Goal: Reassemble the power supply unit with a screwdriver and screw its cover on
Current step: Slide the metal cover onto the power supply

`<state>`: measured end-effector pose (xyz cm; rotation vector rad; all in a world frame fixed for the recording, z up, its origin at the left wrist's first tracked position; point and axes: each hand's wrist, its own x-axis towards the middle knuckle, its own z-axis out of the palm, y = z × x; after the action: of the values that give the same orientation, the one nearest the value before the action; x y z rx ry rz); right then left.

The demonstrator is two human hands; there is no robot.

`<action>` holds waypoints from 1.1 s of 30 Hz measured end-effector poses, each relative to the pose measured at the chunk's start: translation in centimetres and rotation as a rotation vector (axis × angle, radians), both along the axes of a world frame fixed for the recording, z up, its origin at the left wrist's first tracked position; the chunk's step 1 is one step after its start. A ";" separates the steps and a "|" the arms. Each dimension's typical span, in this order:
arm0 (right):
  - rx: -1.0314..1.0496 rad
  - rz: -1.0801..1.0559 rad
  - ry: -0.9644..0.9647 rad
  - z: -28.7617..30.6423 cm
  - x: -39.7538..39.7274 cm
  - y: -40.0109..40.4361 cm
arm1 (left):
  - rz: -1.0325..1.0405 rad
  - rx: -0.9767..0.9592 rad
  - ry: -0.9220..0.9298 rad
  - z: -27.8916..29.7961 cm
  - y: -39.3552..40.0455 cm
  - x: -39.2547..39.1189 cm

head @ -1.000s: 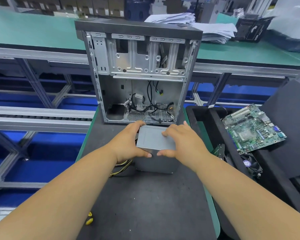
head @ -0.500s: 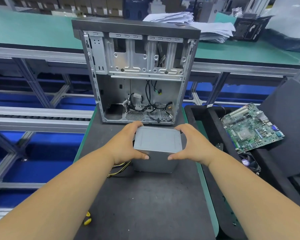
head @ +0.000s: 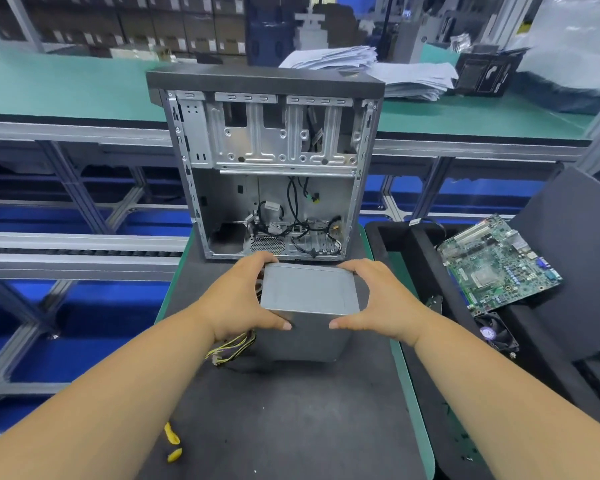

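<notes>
Head view: both hands (head: 243,299) (head: 381,299) grip power supply (head: 309,289) before open case (head: 274,168)

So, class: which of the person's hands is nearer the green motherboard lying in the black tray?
Right. The right hand grips the grey metal power supply's motherboard-facing side; the left hand grips its far side.

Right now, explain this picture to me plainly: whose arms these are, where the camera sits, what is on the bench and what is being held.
There is no machine here. The arms belong to a person whose head-worn camera looks forward and down. The left hand and right hand grip a grey power supply from either side on a dark mat; its wires trail out to the left. Behind stands an open computer case. To the right lie a circuit board and a fan.
</notes>
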<state>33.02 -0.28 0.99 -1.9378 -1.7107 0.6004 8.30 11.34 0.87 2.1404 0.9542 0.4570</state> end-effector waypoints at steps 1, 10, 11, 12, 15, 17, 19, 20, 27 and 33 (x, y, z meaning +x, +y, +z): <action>0.009 -0.024 0.051 0.4 -0.1 -0.1 | 0.019 0.004 -0.012 0.8 0.0 -0.1; -0.002 -0.237 0.923 -1.0 -0.7 -0.8 | 0.253 -0.265 -0.325 5.4 0.9 -1.8; -0.034 -0.243 0.999 -1.4 -1.0 -0.9 | 0.281 -0.313 -0.389 5.5 1.1 -2.0; -0.061 -0.239 1.077 -1.8 -1.4 -0.9 | 0.303 -0.364 -0.455 5.7 1.1 -2.1; -0.100 -0.149 1.237 -1.7 -2.8 -0.2 | 0.337 -0.518 -0.601 6.1 0.7 -1.7; -0.066 -0.109 1.295 -0.8 -3.7 0.6 | 0.347 -0.619 -0.685 6.1 0.2 -1.0; 0.002 -0.129 1.341 0.2 -4.1 1.2 | 0.351 -0.684 -0.761 6.0 -0.4 -0.1; 0.040 -0.149 1.347 0.7 -4.1 1.4 | 0.362 -0.720 -0.795 5.8 -0.8 0.2; 0.193 -0.184 1.074 6.1 -0.9 1.1 | 0.235 -0.944 -0.868 4.9 -3.2 1.5; 0.162 -0.113 0.625 11.7 1.2 1.4 | 0.168 -0.924 -0.670 4.2 -3.8 1.3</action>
<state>34.23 1.10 12.71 -1.5038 -1.2055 0.8799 9.62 7.54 5.11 0.9775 0.7329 0.6061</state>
